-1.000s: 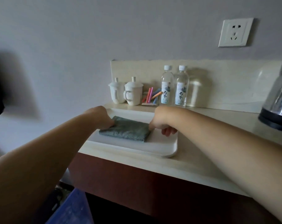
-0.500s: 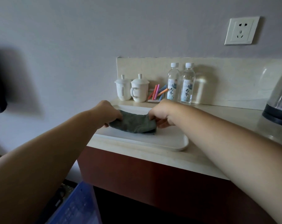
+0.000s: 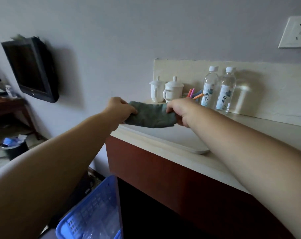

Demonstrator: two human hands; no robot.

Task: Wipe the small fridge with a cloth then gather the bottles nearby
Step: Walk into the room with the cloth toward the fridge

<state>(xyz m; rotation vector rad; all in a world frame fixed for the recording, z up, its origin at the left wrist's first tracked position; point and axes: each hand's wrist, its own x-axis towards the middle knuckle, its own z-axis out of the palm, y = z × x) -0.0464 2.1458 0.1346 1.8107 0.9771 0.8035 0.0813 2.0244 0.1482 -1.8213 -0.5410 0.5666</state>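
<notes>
Head view — left hand [image 3: 122, 109], right hand [image 3: 180, 111] grip cloth [image 3: 151, 116] — bottles [image 3: 225, 94] bear Chinese characters.

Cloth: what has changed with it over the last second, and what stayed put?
The cloth, lying folded on the tray a second ago, is now lifted off it, held between the left hand and the right hand, which each grip an end. The tray, two bottles and two lidded cups stay where they were.
</notes>
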